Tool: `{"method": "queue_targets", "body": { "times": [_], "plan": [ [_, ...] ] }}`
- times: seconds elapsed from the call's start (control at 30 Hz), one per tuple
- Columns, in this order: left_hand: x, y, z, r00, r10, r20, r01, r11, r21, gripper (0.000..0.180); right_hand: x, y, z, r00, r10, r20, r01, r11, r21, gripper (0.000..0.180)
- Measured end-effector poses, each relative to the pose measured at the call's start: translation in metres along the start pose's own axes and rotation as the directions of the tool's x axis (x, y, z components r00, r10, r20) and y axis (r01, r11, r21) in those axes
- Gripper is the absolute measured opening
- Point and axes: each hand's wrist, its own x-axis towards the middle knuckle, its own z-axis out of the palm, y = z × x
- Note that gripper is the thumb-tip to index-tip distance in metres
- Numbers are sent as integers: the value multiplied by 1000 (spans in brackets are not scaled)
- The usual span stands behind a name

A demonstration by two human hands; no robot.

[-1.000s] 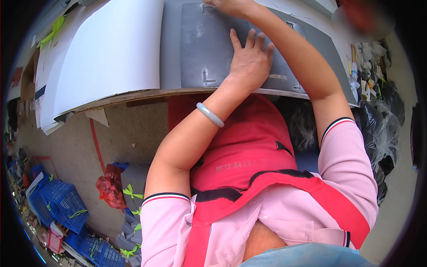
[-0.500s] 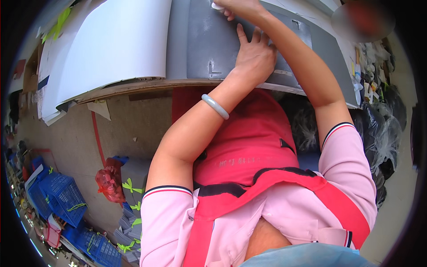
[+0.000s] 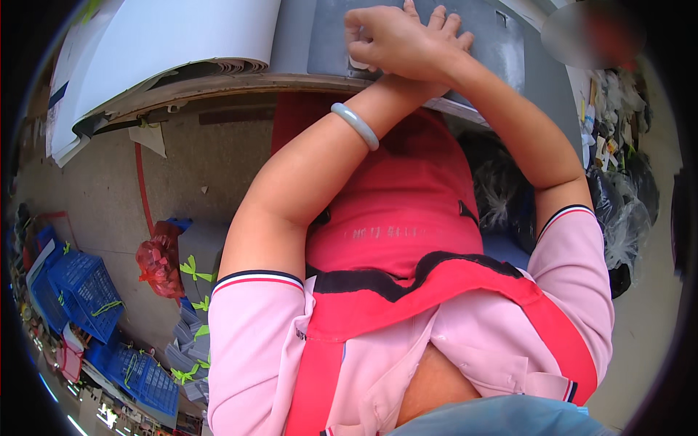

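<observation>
“Fingers first, from the left: just right of the white sheets, I see the right hand curled in tight, with a small white piece peeking out beneath.”

“Gripped?”

“Pinched, by the look of it. Next along, the left hand has its fingers spread wide over the dark grey sheet, grasping nothing that I can see. The arms cross, hence that order.”

“Where's the sheet lying?”

“On the table, over a paler grey layer, with a slot towards its right end.”

“Which step are we in?”

“I'd judge it's working the near left corner with the white piece while the left steadies. The next move calls for firm pressure from the left and a controlled right wrist, so nothing creeps.”

“What can't you make out?”

“Most of the white piece, and whether it touches the sheet. The left palm is largely covered by the right hand, and the sheet's far edge is cut off at the top.”
</observation>
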Motion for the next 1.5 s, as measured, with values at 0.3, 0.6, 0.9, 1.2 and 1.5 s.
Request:
{"method": "queue_targets", "body": {
  "times": [0.3,0.6,0.9,1.2,1.5],
  "plan": [
    [6,32,-12,991,-122,63,84,902,423,42,21,37,-11,860,-106,500,-103,922,372,35],
    [17,11,-10,965,-113,236,103,993,55,51,-14,6,-14,982,-159,102,164,985,-44,43],
    [-5,-11,51,949,-301,-96,185,775,-605,50,19,39,-40,937,-184,296,-30,803,595,24],
    [11,9,-28,994,-110,20,112,972,-205,26,-70,301,-14,807,562,178,-543,591,596,24],
    [14,1,-40,987,-118,109,142,955,-261,25,-50,246,-65,664,607,437,-680,245,691,17]
  ]
}}
